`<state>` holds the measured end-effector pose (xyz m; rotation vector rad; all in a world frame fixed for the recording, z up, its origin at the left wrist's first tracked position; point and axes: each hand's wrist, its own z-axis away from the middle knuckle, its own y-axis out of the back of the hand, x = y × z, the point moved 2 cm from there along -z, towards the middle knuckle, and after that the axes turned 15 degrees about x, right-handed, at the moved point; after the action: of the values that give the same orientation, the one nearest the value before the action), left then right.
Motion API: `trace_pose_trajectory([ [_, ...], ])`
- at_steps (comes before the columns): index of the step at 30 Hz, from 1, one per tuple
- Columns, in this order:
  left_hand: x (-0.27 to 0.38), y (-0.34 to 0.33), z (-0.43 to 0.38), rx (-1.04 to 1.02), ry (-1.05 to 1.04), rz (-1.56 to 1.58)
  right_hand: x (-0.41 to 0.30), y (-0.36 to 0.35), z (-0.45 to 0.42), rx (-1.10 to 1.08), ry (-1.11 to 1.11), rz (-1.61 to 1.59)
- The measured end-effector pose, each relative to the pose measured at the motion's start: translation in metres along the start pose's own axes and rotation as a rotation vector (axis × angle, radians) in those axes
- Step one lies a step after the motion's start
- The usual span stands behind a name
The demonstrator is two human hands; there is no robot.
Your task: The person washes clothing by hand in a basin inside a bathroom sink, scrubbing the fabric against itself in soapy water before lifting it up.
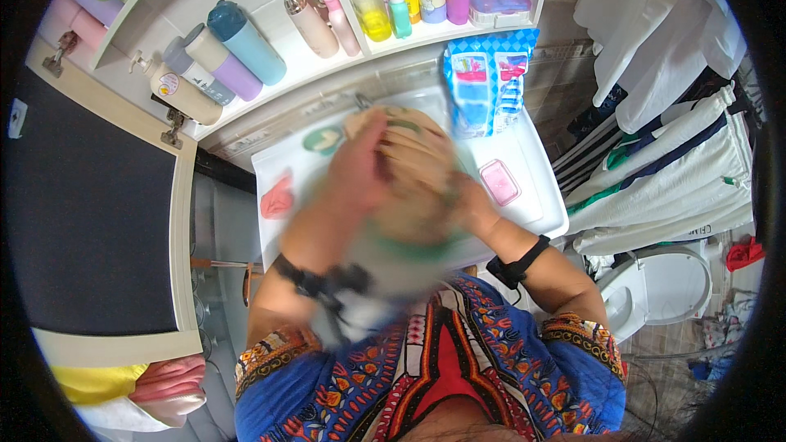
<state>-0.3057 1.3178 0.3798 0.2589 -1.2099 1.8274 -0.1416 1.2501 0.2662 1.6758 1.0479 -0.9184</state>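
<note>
Blurred by motion, a bunched beige and green cloth [417, 166] is held up over the white washbasin [556, 196]. My left hand [362, 166] grips its left side, with the fingers pointing up. At the cloth's lower right, my right hand [473, 199] is closed on its edge. Part of the cloth hangs down between my forearms, and its outline there is smeared. It hides most of the bowl and part of the faucet [362, 100]. Each of my wrists wears a black strap.
A pink soap bar in a dish [500, 182] and a blue detergent bag [488, 83] occupy the basin's right side. A pink item [278, 197] lies at its left rim. Above is a shelf [264, 98] with several bottles. An open cabinet door [184, 196] stands left; clothes [669, 172] hang right.
</note>
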Motion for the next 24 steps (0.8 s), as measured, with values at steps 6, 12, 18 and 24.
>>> trace_pose_trajectory([
  [6,0.008,0.137,-0.064,0.159,-0.106,-0.572,-0.007,0.016,-0.028,0.077,-0.178,-0.236],
  [12,-0.015,0.133,-0.037,-0.036,-0.443,-1.700,0.015,-0.018,-0.034,-0.017,-0.232,-0.315],
  [18,-0.018,0.055,-0.003,-0.186,-0.702,-1.696,-0.040,-0.025,-0.031,-0.145,-0.075,-0.045],
  [24,-0.007,0.071,-0.007,-0.117,-0.175,-1.254,0.006,-0.036,-0.013,-0.306,0.116,0.058],
])
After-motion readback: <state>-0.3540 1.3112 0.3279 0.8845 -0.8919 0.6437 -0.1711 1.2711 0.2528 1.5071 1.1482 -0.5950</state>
